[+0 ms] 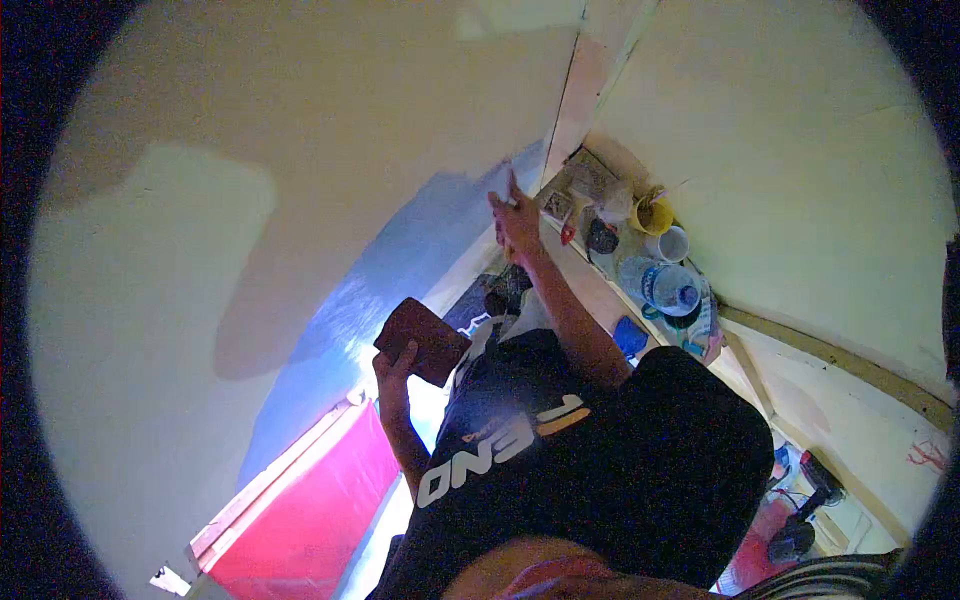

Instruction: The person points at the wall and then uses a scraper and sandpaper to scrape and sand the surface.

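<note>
My left hand (396,362) is closed around the edge of a dark reddish-brown flat rectangular piece (424,340), held out in front of my black shirt (600,470). Further up, my right hand (517,228) reaches to the wall (330,190) near its corner, fingers bent together. A pale patch shows between those fingers; I cannot tell what they hold. The fingertips overlap the upper end of a blue-grey patch (390,260) on the wall. That patch curves down to the left behind the brown piece.
Right of my right hand, a cluttered ledge holds a yellow cup (652,215), a white cup (668,244) and a large clear plastic bottle (670,288). A red panel (310,510) stands at lower left. A cordless drill (822,482) lies at lower right.
</note>
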A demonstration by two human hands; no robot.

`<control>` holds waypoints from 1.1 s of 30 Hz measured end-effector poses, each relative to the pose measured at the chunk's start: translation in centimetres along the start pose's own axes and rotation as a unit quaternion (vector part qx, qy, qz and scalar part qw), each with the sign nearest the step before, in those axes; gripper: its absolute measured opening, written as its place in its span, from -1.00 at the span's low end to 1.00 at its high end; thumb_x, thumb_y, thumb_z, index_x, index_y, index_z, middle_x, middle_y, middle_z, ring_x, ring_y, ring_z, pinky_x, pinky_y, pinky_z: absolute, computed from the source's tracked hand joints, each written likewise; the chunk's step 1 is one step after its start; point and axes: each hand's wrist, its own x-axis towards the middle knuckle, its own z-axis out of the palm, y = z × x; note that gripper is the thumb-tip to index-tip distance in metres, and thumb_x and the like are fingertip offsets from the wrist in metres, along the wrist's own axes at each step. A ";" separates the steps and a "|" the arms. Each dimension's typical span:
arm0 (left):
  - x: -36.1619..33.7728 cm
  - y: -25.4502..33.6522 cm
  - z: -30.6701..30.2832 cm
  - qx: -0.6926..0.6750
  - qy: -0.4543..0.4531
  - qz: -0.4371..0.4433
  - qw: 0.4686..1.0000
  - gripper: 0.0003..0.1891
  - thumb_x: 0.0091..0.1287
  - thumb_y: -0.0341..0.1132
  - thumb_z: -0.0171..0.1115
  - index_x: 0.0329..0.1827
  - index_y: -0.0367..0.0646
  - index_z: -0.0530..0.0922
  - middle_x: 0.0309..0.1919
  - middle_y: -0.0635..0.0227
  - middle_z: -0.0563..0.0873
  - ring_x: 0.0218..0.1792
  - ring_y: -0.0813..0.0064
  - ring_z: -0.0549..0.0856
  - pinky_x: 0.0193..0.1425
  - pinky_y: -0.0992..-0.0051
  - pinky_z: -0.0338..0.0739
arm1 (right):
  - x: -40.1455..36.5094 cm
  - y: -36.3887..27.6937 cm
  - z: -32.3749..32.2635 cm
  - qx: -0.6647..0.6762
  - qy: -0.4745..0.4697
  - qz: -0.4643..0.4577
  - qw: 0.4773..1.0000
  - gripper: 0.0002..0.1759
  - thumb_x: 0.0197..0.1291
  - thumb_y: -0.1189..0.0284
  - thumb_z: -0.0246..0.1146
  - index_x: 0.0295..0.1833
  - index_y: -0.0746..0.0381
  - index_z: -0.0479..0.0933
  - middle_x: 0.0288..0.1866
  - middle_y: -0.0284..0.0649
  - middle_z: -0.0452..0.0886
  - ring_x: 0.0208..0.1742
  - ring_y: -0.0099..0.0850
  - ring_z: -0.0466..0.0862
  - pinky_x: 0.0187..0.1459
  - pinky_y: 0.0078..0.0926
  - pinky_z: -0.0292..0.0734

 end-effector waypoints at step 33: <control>-0.5 2.4 0.7 -0.117 -0.052 0.083 0.988 -0.62 0.17 -0.26 0.34 0.01 -0.25 0.57 -0.16 0.33 0.69 -0.14 0.46 0.63 0.07 0.36 0.43 | -0.5 1.2 -0.4 0.024 -0.042 -0.071 0.996 -0.20 0.13 0.38 0.35 0.46 -0.02 0.14 -0.65 -0.45 0.40 -0.78 -0.60 0.34 -0.79 -0.58 0.26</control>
